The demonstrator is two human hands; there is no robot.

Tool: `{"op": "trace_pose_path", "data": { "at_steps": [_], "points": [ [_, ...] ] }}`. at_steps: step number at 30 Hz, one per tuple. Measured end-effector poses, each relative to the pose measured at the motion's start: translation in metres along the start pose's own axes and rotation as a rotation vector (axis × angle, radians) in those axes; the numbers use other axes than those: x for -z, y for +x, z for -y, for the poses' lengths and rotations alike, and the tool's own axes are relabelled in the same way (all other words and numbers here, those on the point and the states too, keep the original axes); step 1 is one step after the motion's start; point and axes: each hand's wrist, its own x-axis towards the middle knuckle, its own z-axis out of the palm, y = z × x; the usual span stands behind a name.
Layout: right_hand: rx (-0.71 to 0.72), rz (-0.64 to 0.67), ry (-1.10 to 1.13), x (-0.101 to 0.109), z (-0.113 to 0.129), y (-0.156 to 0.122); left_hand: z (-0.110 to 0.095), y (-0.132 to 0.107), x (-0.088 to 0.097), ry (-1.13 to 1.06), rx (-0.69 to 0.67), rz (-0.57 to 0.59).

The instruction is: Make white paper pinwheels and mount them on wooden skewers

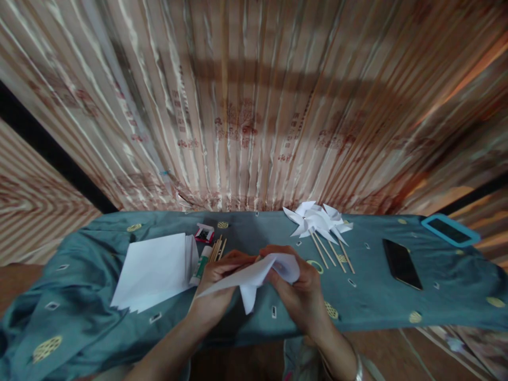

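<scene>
A white paper pinwheel (248, 276), its flaps curled and folded, is held between my two hands above the front of the table. My left hand (220, 278) is closed on its left side, with the fingertips partly behind the paper. On the other side, my right hand (304, 283) pinches the curled flap near the centre. One pointed flap hangs down between the hands. Just left of my left hand lie a green and white glue stick (201, 264) and several thin wooden sticks (217, 248). Whether a stick is also in my left hand I cannot tell.
A stack of white paper sheets (153, 272) lies at the left. Behind the glue stick is a small red box (205, 233) with dark bits inside. Several pinwheels on sticks (315, 219) lie back right, with a black phone (401, 263) and a blue-framed device (450, 230) farther right.
</scene>
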Motion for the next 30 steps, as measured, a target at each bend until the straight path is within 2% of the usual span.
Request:
{"op": "trace_pose_path", "data": {
  "at_steps": [4, 8, 11, 13, 20, 24, 30],
  "points": [
    [-0.007, 0.086, -0.004, 0.001, -0.008, 0.002, 0.017, 0.001, 0.004, 0.045, -0.023, 0.037],
    [-0.035, 0.127, -0.019, -0.001, -0.018, 0.000, 0.031, 0.002, 0.004, -0.074, 0.081, 0.029],
    [-0.126, 0.151, -0.017, -0.005, -0.028, -0.002, 0.039, 0.002, 0.003, -0.199, 0.222, 0.009],
    [-0.210, 0.174, 0.006, -0.008, -0.035, -0.003, 0.044, 0.003, 0.002, -0.223, 0.269, -0.010],
    [-0.344, 0.292, 0.217, -0.009, -0.052, 0.005, 0.048, 0.004, -0.007, -0.267, 0.266, -0.050],
    [-0.414, 0.357, 0.285, -0.013, -0.058, 0.000, 0.056, -0.008, -0.007, -0.323, 0.308, -0.120],
    [-0.541, 0.423, 0.329, -0.024, -0.068, -0.031, 0.079, -0.038, -0.002, -0.344, 0.425, -0.163]
  ]
}}
